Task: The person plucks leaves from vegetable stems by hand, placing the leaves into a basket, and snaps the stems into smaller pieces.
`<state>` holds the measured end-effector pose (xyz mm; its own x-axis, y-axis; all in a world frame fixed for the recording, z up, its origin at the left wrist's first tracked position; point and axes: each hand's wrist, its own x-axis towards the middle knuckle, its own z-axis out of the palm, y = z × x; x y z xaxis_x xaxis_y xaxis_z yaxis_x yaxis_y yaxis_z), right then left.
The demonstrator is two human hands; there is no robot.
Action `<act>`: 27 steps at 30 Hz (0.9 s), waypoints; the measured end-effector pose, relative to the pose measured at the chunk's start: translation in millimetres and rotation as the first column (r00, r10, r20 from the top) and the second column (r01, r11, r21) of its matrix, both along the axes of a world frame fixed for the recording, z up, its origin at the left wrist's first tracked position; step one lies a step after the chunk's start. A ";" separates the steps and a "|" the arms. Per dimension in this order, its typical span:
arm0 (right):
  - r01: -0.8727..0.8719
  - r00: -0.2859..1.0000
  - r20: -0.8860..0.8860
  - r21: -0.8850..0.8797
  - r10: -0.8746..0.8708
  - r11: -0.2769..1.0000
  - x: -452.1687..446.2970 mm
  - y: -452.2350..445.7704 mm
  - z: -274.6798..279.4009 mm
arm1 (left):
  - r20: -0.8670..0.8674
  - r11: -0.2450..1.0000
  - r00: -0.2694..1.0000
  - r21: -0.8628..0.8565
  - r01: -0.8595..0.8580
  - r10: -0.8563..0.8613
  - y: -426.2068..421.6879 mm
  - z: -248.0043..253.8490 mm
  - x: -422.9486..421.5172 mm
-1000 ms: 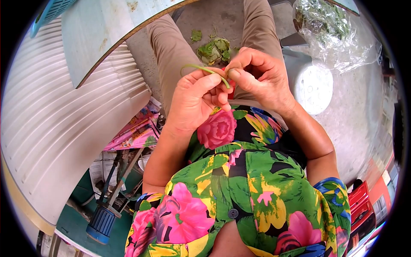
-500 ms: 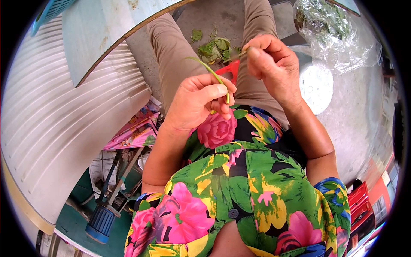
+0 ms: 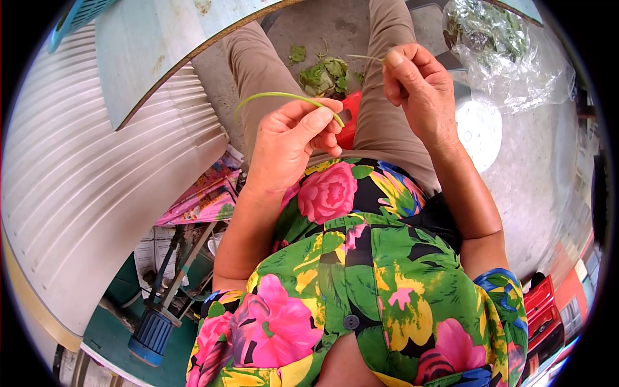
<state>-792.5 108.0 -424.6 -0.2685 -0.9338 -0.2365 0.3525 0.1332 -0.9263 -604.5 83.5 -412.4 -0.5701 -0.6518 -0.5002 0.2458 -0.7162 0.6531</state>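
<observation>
A curved green plant stem is pinched between the thumb and fingers of my left hand. Its long end arcs out to the left and its short end shows past the fingertips. Farther forward and to the right, my right hand pinches a thin pale strand, which points left from the fingertips. The two hands are apart, both raised over the lap. On the floor between the legs lies a heap of wilted green leaves, with a red object partly hidden nearby.
A clear plastic bag of greens is at the upper right, above a round white surface. A light blue board edge juts in at the upper left, over a ribbed pale panel. Red toy-like cars sit lower right.
My right hand has moved a little forward and right, and the thin strand now shows clearly in it. My left hand has risen slightly, and its stem has swung to point left.
</observation>
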 end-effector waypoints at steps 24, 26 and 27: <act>-0.481 0.876 -0.023 0.014 0.482 0.876 6.6 10.1 -1.8 | -0.171 0.967 0.956 -0.052 -0.249 0.237 -13.4 -6.2 11.0; -0.489 0.870 -0.068 -0.003 0.488 0.872 7.2 10.0 -1.6 | -0.138 0.957 0.954 -0.083 -0.278 0.265 -16.3 -5.5 12.3; -0.483 0.863 -0.175 -0.007 0.475 0.875 7.5 9.5 -0.5 | -0.138 0.957 0.954 -0.083 -0.278 0.266 -17.1 -6.3 13.4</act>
<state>-785.0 117.5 -425.1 0.1843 -0.9665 -0.1788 0.1007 0.1995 -0.9747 -591.1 66.4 -418.8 -0.4174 -0.8340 -0.3608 0.5056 -0.5430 0.6704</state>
